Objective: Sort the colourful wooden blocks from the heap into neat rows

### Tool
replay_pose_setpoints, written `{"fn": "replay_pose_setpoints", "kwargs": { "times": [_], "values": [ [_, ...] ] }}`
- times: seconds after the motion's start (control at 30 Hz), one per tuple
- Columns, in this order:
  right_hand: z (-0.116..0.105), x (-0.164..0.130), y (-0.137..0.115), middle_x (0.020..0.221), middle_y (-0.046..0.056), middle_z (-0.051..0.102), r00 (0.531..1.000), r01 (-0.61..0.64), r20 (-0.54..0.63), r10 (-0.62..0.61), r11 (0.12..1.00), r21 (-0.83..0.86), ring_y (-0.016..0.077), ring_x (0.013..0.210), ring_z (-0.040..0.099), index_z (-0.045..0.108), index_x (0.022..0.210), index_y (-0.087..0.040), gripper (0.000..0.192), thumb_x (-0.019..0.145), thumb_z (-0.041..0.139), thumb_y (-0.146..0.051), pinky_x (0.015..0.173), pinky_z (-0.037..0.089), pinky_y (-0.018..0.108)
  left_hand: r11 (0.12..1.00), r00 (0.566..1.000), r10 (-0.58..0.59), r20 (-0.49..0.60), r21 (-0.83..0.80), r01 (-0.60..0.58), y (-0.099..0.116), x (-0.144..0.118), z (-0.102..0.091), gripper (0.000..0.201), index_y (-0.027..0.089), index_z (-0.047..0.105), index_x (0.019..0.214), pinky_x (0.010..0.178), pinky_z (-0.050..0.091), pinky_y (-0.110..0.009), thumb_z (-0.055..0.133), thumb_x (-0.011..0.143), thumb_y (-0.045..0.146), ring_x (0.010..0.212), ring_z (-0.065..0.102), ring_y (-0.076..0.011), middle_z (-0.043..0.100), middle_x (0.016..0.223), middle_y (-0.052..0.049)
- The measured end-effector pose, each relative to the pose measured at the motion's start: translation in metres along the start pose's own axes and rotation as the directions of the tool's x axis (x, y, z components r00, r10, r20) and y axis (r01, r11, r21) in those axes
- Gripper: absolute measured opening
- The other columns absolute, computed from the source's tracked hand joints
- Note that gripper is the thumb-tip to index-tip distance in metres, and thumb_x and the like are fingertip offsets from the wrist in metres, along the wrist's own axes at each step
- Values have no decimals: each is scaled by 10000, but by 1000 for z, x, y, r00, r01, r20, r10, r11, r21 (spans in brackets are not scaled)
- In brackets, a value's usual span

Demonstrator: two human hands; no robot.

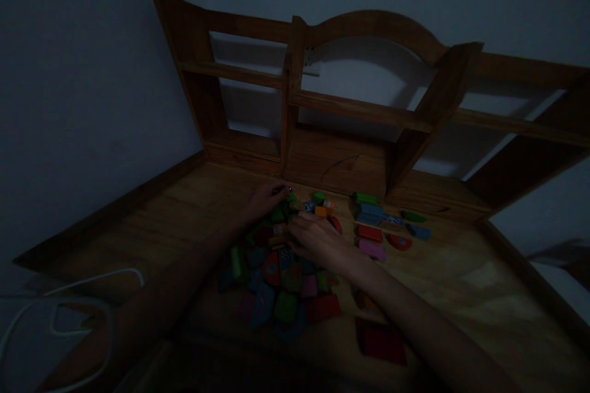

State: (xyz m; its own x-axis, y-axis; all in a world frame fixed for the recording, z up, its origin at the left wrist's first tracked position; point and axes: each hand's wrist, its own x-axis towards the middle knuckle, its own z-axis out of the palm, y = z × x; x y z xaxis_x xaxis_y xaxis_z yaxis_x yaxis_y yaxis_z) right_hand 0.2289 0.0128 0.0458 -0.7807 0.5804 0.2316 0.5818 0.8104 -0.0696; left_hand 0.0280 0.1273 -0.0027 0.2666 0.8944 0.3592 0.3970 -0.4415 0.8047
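Colourful toy building blocks lie in a loose heap on a wooden desk [461, 282]. My left hand [266, 201] is over the far left side of the heap, with its fingers loosely bent and apart beside a green block [292, 197]; nothing shows in them. Reaching in from the right, my right hand [316, 238] has its fingers curled together among the small blocks near an orange-and-white block [279, 229] and a plain wood piece [277, 240]. What its fingertips hold is hidden in the dim light. Closer to me are a red half-round block [271, 269] and a green block [239, 264].
Apart from the heap, several blocks stand to the right, including a blue block [369, 214], a red block [369, 233] and a pink block [372, 250]. A dark red block [382, 342] lies near the front edge. Behind rises a wooden shelf [359, 105]. A white cable [110, 313] loops at left.
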Motion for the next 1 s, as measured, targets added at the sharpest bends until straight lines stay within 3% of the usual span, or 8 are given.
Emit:
{"fn": "replay_pose_setpoints", "kwargs": {
  "times": [0.2,0.4,0.53,0.7,0.8,1.0],
  "values": [
    [-25,-2,0,1023,70,656,998,-69,19,68,996,61,221,997,604,619,1000,-166,75,933,644,-145,836,486,325,1000,1000,17,23,19,-17,-4,0,0,384,201,739,1073,948,517,-364,538,949,503,1073,673,-254,747,1130,-79],
    [-61,-11,16,1005,23,662,974,-171,-63,216,894,414,165,889,638,609,1034,-202,142,906,631,-146,782,491,284,999,999,45,16,15,-46,-5,0,-1,365,193,732,1066,930,518,-370,542,950,482,1048,678,-253,749,1106,-79],
    [-100,-30,46,1007,39,698,937,-213,-124,327,814,541,175,878,670,665,1062,-199,161,924,620,-271,782,528,295,999,1000,16,5,36,-17,2,-3,-2,391,196,739,1092,934,521,-376,540,949,501,1043,676,-258,748,1113,-79],
    [-141,-72,99,1081,96,733,857,-444,-12,515,750,491,247,969,688,704,1090,-191,324,932,603,-455,859,544,355,999,999,-34,21,14,33,8,-5,-4,404,188,750,1046,853,546,-357,556,930,524,1012,690,-270,754,1097,-81],
    [-144,-93,126,1081,108,734,812,-552,78,579,717,425,261,983,683,698,1076,-173,323,914,594,-432,863,541,362,998,999,-42,31,38,40,4,-4,-4,422,191,749,1035,822,551,-356,542,930,543,976,694,-269,756,1059,-84],
    [-117,-110,161,1076,115,730,728,-683,353,587,581,443,238,937,700,641,1100,-144,338,786,595,-262,783,558,317,996,1000,-25,9,88,24,-4,-1,-5,435,205,747,1053,851,551,-356,547,922,568,1004,691,-274,759,1074,-76]
  ]
}}
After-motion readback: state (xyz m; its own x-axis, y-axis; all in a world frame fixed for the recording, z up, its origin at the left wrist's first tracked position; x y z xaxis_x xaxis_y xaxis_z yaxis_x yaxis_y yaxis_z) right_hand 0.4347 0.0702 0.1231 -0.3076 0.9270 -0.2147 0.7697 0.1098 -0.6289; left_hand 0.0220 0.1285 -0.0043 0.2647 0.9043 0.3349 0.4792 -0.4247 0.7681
